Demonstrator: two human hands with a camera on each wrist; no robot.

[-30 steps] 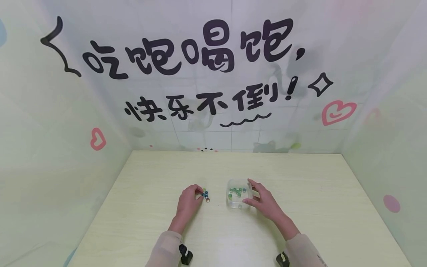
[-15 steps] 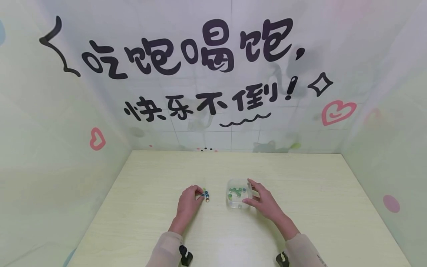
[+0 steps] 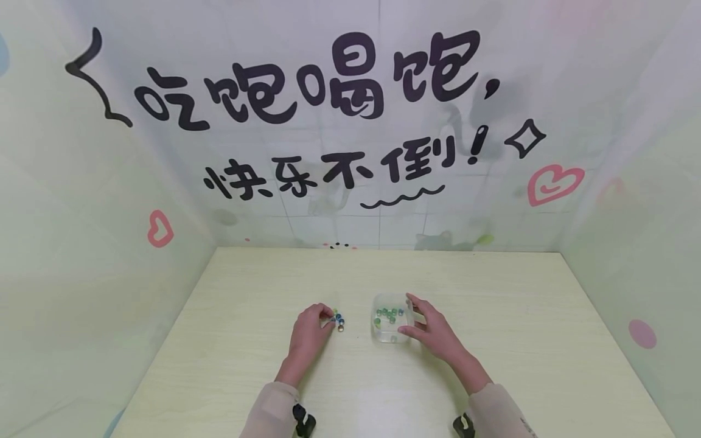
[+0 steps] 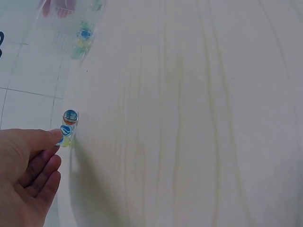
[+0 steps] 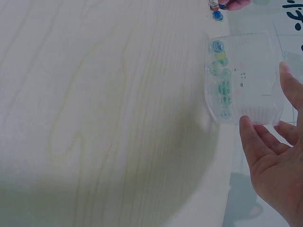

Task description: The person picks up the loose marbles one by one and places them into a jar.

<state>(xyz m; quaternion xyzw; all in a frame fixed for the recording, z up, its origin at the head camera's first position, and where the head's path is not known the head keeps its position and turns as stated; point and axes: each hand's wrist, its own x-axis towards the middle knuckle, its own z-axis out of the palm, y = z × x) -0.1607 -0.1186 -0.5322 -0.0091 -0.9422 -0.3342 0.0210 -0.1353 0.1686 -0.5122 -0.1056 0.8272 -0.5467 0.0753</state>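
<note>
Several glass marbles [image 3: 341, 322] lie in a small cluster on the table, blue, yellow-green and one brownish. At the cluster's left side is my left hand [image 3: 311, 328], its thumb and fingertips pinching a blue marble [image 4: 60, 140]; the fingers partly hide it. In the left wrist view, an orange-and-blue marble [image 4: 70, 117] sits just beyond the thumb. My right hand [image 3: 438, 331] holds a clear plastic box [image 3: 378, 334] by its right side, thumb in front and fingers behind. Several green and blue marbles [image 5: 223, 87] rest on the box's bottom.
The pale wooden table [image 3: 493, 292] has a patterned back wall [image 3: 263, 225] with large black lettering and side walls at left and right. A short gap of tabletop separates the loose marbles from the box.
A few loose marbles at my left fingertips have shifted slightly. Both hands and the box stay almost where they were.
</note>
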